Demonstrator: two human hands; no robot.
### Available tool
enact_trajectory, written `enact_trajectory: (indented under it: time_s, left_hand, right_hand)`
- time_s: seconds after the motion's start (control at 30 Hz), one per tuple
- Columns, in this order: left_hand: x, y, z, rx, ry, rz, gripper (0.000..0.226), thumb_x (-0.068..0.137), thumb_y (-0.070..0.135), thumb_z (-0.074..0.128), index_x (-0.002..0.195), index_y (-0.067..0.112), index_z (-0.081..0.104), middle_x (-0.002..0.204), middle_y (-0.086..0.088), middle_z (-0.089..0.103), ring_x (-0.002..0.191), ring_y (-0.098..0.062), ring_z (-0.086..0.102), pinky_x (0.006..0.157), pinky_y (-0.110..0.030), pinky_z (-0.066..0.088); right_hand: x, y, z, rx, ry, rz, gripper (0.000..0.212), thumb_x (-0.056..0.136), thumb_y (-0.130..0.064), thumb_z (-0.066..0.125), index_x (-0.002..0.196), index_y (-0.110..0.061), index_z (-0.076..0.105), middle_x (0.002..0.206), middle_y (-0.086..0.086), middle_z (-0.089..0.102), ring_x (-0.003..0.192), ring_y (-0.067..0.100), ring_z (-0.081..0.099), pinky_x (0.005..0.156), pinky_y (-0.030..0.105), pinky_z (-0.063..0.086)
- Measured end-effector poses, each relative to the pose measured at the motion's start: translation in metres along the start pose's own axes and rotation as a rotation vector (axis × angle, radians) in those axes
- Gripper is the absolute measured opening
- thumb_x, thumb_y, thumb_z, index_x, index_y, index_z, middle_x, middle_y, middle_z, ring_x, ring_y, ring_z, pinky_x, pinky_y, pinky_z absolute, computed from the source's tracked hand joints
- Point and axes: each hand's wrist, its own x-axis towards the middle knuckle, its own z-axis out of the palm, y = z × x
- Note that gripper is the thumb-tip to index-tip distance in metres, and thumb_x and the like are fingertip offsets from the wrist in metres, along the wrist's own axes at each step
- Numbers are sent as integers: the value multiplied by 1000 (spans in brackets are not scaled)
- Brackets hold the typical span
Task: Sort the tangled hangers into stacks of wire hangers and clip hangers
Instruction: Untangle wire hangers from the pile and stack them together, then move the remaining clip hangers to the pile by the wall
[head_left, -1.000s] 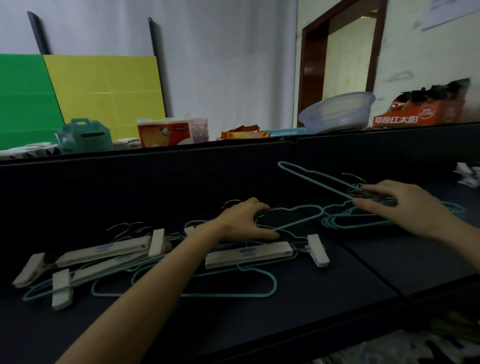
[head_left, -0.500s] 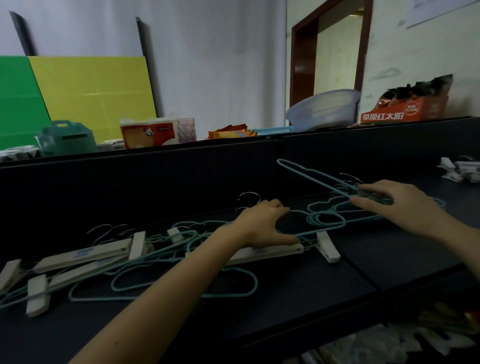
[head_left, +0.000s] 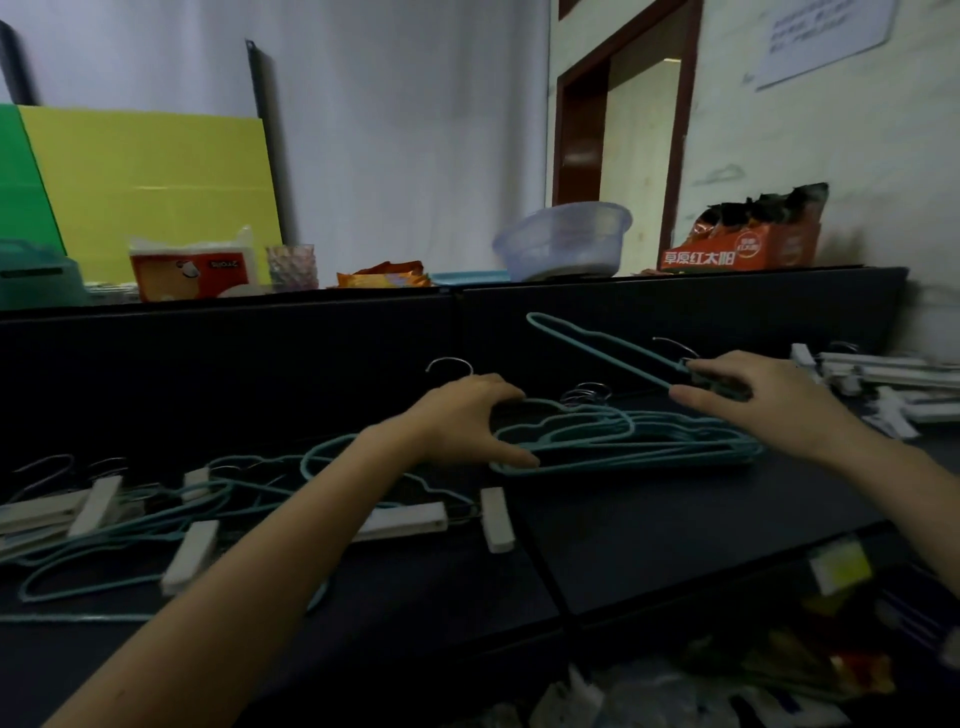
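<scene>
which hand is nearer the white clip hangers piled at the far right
Right. The right hand, pinching a raised teal wire hanger, sits just left of the clip hanger pile. The left hand grips the wire hanger stack at its opposite end, further left.

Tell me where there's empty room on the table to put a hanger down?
The best bare spot is the dark table in front of the teal wire hanger stack, right of the white clip. The left is crowded with the tangled pile; the far right holds the clip hanger stack.
</scene>
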Motion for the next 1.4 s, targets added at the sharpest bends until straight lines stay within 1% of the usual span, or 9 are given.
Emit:
enact_trajectory:
  time_s: [0.13, 0.33, 0.53, 0.7, 0.9, 1.0, 1.1, 1.27, 1.4]
  left_hand:
    - [37, 24, 17, -36, 37, 2, 80, 71, 60, 66, 136, 22, 40, 128, 5, 47, 105, -9, 46, 85, -22, 37]
    - [99, 60, 49, 21, -25, 15, 84, 71, 59, 66, 139, 20, 37, 137, 2, 43, 122, -17, 44, 100, -37, 43]
    - [140, 71, 69, -75, -131, -2, 83, 74, 54, 67, 141, 20, 33, 140, 3, 38, 127, -17, 38, 102, -28, 34]
    - [149, 67, 83, -169, -229, -69, 85, 75, 55, 66, 144, 22, 27, 151, 3, 27, 139, -16, 24, 112, -31, 21]
    - [105, 41, 69, -71, -144, -139, 88, 78, 63, 54, 147, 24, 16, 155, 4, 19, 140, -14, 18, 107, -22, 15]
    - [59, 17, 48, -4, -65, -212, 68, 83, 55, 54, 140, 22, 36, 149, 3, 33, 135, -12, 29, 108, -23, 23]
    - [16, -3, 29, 83, 28, -321, 44, 86, 43, 57, 123, 19, 55, 123, 2, 55, 113, -13, 50, 93, -23, 40]
    - [-41, -19, 8, 78, 134, -491, 29, 87, 35, 59, 112, 21, 62, 98, 10, 59, 92, -10, 59, 79, -25, 49]
    - [-79, -24, -5, 88, 184, -569, 27, 85, 34, 61, 108, 20, 64, 101, 4, 65, 93, -13, 62, 84, -35, 53]
  right_hand:
    - [6, 34, -15, -29, 7, -24, 87, 61, -81, 39, 125, -24, 56, 105, -13, 53, 95, 10, 52, 75, 31, 41]
    - [10, 84, -31, -77, 9, -5, 91, 60, -82, 36, 127, -24, 54, 118, -7, 55, 97, 8, 47, 78, 31, 42]
    - [11, 112, -35, -108, 2, -12, 91, 59, -83, 35, 126, -24, 56, 118, -7, 58, 100, 12, 53, 81, 33, 45]
    - [19, 117, -29, -85, -32, -35, 93, 58, -86, 33, 128, -27, 53, 118, -10, 55, 95, 5, 47, 78, 29, 40]
    - [36, 103, -6, -95, -126, -111, 99, 58, -88, 27, 135, -27, 45, 131, -10, 50, 114, 10, 48, 91, 37, 43]
    - [46, 88, 13, -122, -173, -182, 100, 60, -88, 23, 138, -27, 40, 137, -9, 45, 123, 12, 43, 87, 32, 39]
    - [54, 71, 34, -151, -216, -244, 103, 60, -88, 22, 140, -26, 36, 140, -7, 43, 124, 12, 40, 86, 30, 38]
    - [59, 47, 62, -162, -326, -309, 104, 60, -88, 22, 143, -27, 30, 141, -6, 39, 125, 13, 38, 96, 33, 39]
    - [58, 33, 67, -254, -434, -331, 97, 68, -83, 29, 146, -26, 26, 149, -5, 31, 132, 15, 33, 102, 34, 37]
